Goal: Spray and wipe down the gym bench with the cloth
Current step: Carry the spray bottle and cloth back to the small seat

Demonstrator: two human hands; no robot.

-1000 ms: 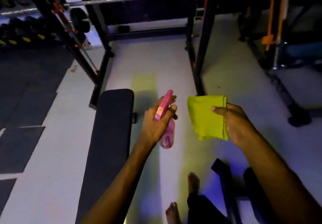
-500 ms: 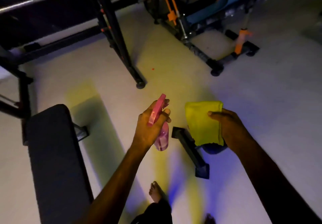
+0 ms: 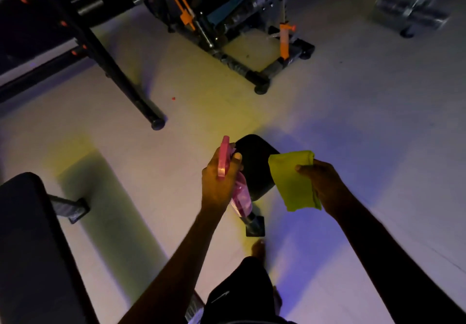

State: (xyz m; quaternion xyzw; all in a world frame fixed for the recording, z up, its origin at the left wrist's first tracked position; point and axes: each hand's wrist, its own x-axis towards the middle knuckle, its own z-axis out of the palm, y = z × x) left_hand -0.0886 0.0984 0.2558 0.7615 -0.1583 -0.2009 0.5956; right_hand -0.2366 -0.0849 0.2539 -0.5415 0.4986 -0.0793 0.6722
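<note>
My left hand point(image 3: 219, 185) grips a pink spray bottle point(image 3: 240, 195) by its neck, its pink trigger head pointing up and away. My right hand point(image 3: 325, 187) pinches a folded yellow-green cloth point(image 3: 293, 180) that hangs down. Both are held in front of me, above a small black padded seat point(image 3: 254, 162) on a dark post with a square foot. The long black gym bench point(image 3: 32, 248) lies at the lower left, well apart from both hands.
A black rack leg point(image 3: 126, 84) slants across the pale floor at upper left. A blue-padded machine with orange parts point(image 3: 239, 11) stands at the top centre, another machine point(image 3: 413, 8) at top right. My bare foot point(image 3: 259, 248) shows below the hands.
The view has swung right: the long bench slid to the left edge and the small black seat came in under my hands. Both hands keep their hold on bottle and cloth.
</note>
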